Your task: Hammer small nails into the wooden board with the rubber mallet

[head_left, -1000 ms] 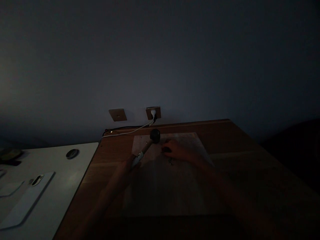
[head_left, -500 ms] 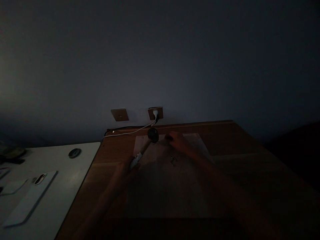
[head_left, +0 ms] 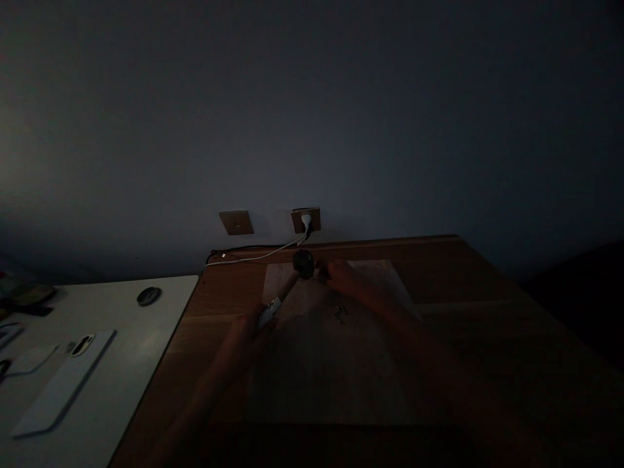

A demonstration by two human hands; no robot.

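In dim light, my left hand (head_left: 251,328) is wrapped round the pale lower handle of a mallet (head_left: 303,264), which has a dark round head and a wooden shaft. The mallet slants away from me, its head over the far edge of a pale board (head_left: 331,383). Just right of the head is my right hand (head_left: 338,274), its fingers drawn together; whether they touch the head or hold something small is too dark to see. Several small metal pieces, like screws (head_left: 340,312), lie on the board below my right hand.
The board rests on a wooden table (head_left: 453,279) against a wall. A wall socket (head_left: 306,220) holds a white plug, and cables run along the table's back edge. On a white table (head_left: 151,338) at left are a phone (head_left: 63,383) and a dark round disc (head_left: 149,296).
My right hand has moved a little left, closer to the mallet head. My left hand keeps its hold on the handle. The whole view has shifted slightly.
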